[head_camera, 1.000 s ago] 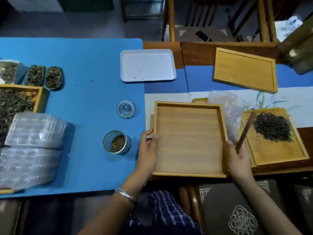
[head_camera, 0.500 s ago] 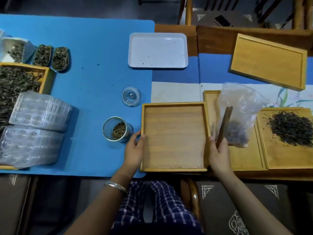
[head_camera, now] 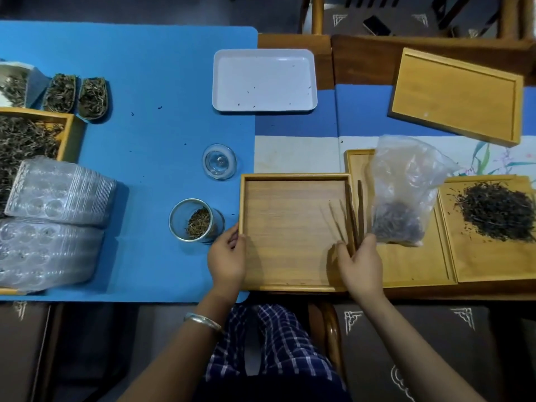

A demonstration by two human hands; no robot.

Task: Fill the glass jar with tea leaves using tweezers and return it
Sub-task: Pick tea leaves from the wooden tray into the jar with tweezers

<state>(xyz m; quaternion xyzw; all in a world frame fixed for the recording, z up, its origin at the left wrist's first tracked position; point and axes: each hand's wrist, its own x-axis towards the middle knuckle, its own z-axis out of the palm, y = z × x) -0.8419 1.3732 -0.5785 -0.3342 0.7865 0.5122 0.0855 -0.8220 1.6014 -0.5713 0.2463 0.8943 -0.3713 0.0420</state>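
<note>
Tea leaves (head_camera: 198, 223) in glass jar (head_camera: 195, 220); left hand (head_camera: 227, 258) gripping bare wooden tray (head_camera: 293, 227), right hand (head_camera: 359, 264) pinching tweezers (head_camera: 352, 210).

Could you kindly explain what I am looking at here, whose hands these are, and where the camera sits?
There is no machine: a person wears a camera on the head, looking down at their own hands. The left hand grips the edge of an empty wooden tray. The right hand holds brown tweezers over that tray's right rim. Beside the tray, on the blue mat, stands an open glass jar with some tea leaves inside, its lid lying apart. To the right are a plastic bag of tea and a loose pile of dark tea.
</note>
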